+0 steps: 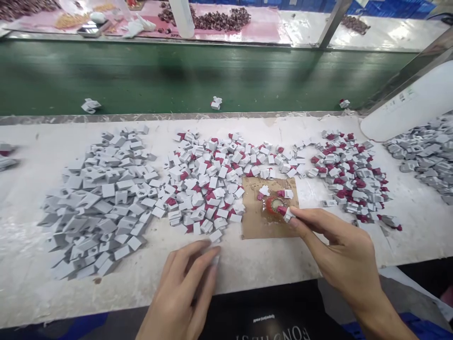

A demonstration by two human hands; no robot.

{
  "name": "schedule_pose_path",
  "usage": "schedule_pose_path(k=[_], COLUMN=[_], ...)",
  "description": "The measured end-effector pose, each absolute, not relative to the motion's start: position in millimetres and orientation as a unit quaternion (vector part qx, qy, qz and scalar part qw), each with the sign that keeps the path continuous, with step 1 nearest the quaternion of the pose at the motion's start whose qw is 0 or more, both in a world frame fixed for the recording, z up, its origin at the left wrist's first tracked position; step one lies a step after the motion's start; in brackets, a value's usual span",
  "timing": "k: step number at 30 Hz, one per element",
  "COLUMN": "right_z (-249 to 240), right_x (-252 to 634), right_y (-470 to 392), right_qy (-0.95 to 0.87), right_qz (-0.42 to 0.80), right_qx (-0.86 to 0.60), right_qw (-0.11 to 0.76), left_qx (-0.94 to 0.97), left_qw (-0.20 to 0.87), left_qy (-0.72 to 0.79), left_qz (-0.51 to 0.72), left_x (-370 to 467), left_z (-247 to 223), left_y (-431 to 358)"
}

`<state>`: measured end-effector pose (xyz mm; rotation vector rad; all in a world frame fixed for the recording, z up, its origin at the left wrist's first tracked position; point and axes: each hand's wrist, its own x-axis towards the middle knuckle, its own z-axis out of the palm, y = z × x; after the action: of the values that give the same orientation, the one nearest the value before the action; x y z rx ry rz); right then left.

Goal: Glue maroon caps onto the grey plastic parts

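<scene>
My right hand (339,250) pinches a small light-grey plastic part with a dark red end (288,216) between thumb and forefinger. Its red end touches a small round red-rimmed dish (272,205) on a piece of brown cardboard (253,222). Clear wet liquid surrounds the dish, and two more grey-and-red parts (264,191) lie beside it. My left hand (184,288) rests at the table's near side, fingers curled around a grey plastic block (216,259), mostly hidden. Just beyond its fingertips lies another grey block (215,235).
Plain grey blocks (106,203) are heaped at left, grey-and-red parts (208,179) in the middle, and more (350,174) at right. A white pole (410,101) leans in at right. Behind the white table (226,283) runs a green conveyor belt (148,75) carrying a few parts.
</scene>
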<state>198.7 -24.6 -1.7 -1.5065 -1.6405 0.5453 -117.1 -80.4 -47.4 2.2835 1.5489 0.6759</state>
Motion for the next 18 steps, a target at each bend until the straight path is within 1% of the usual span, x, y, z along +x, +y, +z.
schedule_pose_path(k=[3, 6, 8, 12, 15, 18], right_z=[-1.5, 0.8, 3.4, 8.5, 10.4, 9.8], right_x=[197.9, 199.1, 199.8, 195.6, 188.4, 183.7], right_y=[-26.8, -27.7, -26.4, -20.1, -16.5, -15.8], right_qy=[-0.625, -0.546, -0.482, -0.396, -0.367, -0.352], right_qz=[0.239, 0.316, 0.387, 0.515, 0.563, 0.577], right_qx=[-0.610, -0.630, -0.620, -0.547, -0.508, -0.500], right_qw=[0.424, 0.453, 0.483, 0.528, 0.539, 0.542], left_qx=[0.792, 0.773, 0.721, 0.564, 0.473, 0.420], left_qw=[0.177, 0.230, 0.292, 0.447, 0.553, 0.626], left_qy=[0.533, 0.529, 0.550, 0.573, 0.527, 0.469], left_qz=[0.241, 0.265, 0.303, 0.393, 0.439, 0.461], left_x=[-123.7, -120.2, -106.4, -57.1, -22.9, -3.6], left_z=[-46.1, -38.7, -28.9, -5.6, 6.2, 11.2], left_y=[-78.5, -74.5, -69.3, -45.9, -21.0, -4.0])
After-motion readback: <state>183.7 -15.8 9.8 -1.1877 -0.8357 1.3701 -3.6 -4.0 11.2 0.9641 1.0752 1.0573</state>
